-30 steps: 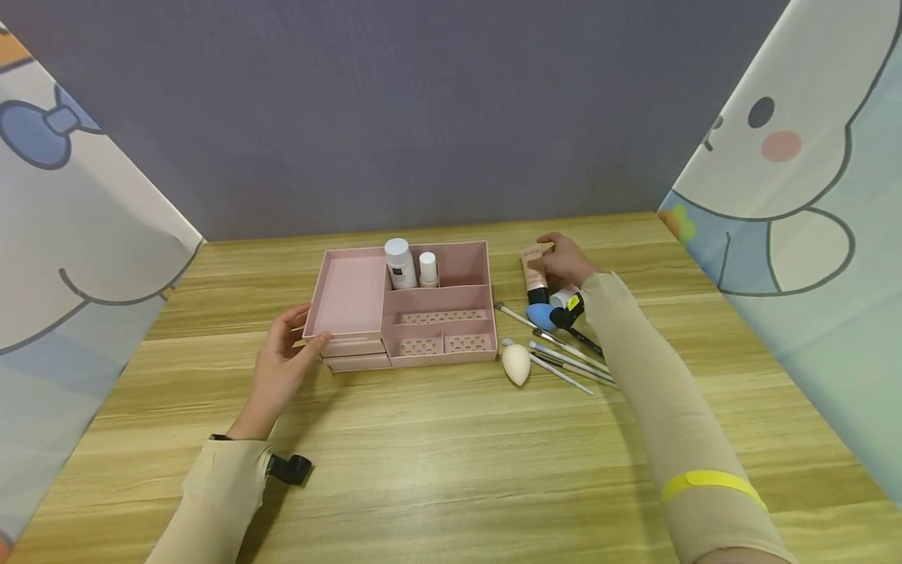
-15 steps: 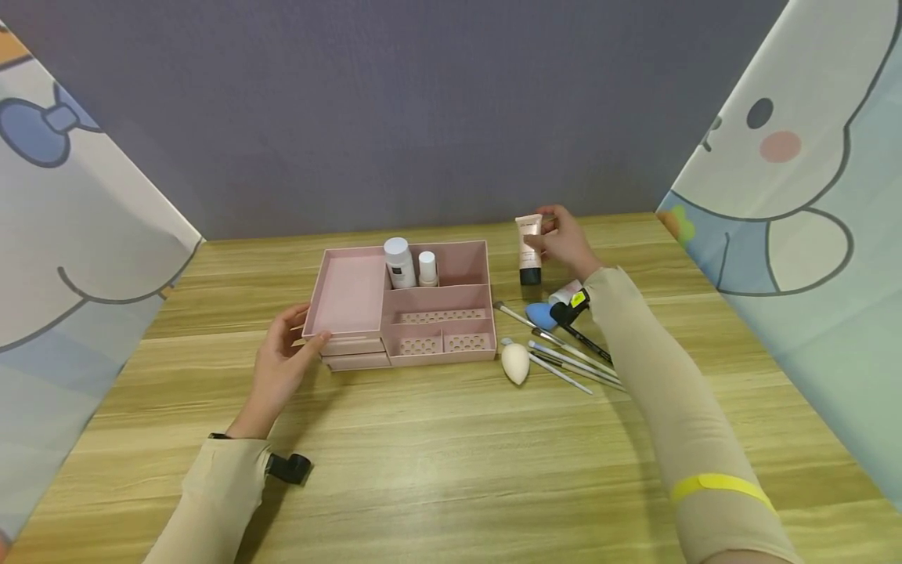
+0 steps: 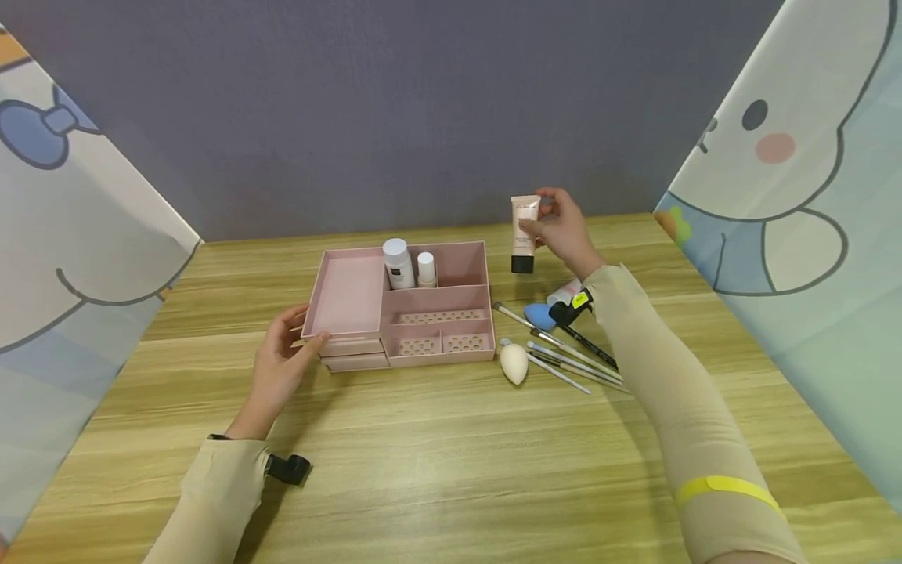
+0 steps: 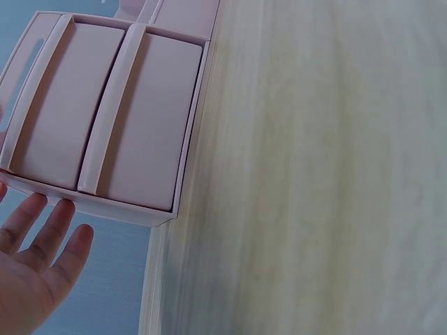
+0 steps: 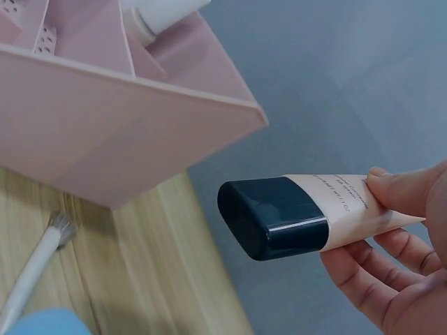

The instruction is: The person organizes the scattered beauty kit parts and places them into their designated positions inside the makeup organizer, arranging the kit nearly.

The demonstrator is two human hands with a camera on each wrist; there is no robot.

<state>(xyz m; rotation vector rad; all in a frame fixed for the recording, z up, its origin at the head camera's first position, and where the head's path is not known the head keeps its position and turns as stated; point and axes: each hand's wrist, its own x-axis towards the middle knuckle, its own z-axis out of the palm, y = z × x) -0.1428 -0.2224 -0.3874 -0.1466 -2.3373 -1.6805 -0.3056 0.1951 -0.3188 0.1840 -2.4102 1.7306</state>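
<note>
A pink makeup organizer (image 3: 350, 294) with compartments and two small front drawers (image 4: 150, 118) stands on the table. My left hand (image 3: 278, 372) rests at its front left corner, thumb on the rim and relaxed fingertips (image 4: 63, 209) against the side. My right hand (image 3: 564, 231) pinches a beige squeeze tube (image 3: 524, 219) between thumb and fingers, black cap (image 5: 272, 216) downward, raised off the table to the right of the organizer. A white bottle (image 3: 399, 266) and a smaller white-capped bottle (image 3: 426, 270) stand in the organizer's back compartment.
Right of the organizer lie several makeup brushes (image 3: 564, 372), a cream makeup sponge (image 3: 514, 364), a blue makeup sponge (image 3: 539, 316) and a whitish container (image 3: 564, 292), partly hidden by the wrist camera. A grey wall (image 3: 423, 117) rises behind the table (image 3: 423, 454).
The right hand has lifted the squeeze tube from among the items on the right, moving it up and slightly left; the tube is now nearly upright. The left hand has stayed put.
</note>
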